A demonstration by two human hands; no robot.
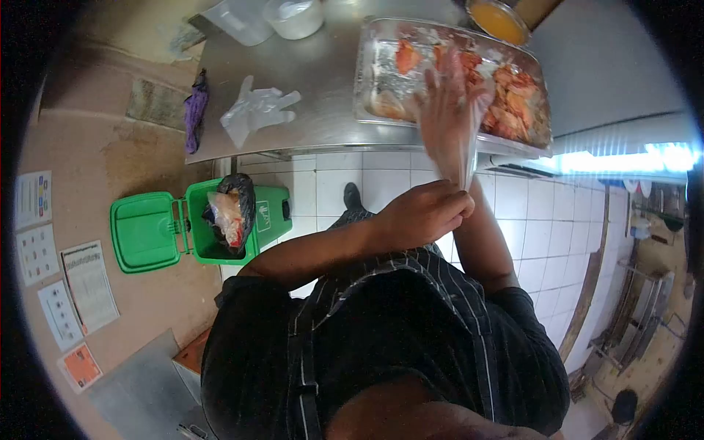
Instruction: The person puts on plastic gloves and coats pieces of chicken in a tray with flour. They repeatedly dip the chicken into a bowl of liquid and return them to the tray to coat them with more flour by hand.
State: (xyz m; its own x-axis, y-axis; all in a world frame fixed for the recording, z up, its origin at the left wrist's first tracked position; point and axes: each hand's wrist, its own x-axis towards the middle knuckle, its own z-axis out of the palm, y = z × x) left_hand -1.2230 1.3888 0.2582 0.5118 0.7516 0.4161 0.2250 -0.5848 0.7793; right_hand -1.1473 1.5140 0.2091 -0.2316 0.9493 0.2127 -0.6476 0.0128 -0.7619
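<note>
My right hand (451, 110), fingers spread and blurred by motion, is above the near edge of a metal tray (360, 73). A clear plastic glove (469, 150) covers it loosely. Close to that wrist, my left hand (436, 209) is bare and pinches the glove's cuff, its fingers closed. Pieces of reddish-orange meat (517, 103) fill the tray's right side, with a smaller piece (407, 57) farther left. A second clear glove (257, 110) lies flat on the steel counter (323, 81), left of the tray.
A bowl of orange liquid (499, 22) stands behind the tray. White tub (295, 18) and clear container (238, 20) are at the back left. A purple cloth (196, 114) hangs at the counter's left edge. Below it, a green bin (271, 213) with its lid (147, 232) open holds waste.
</note>
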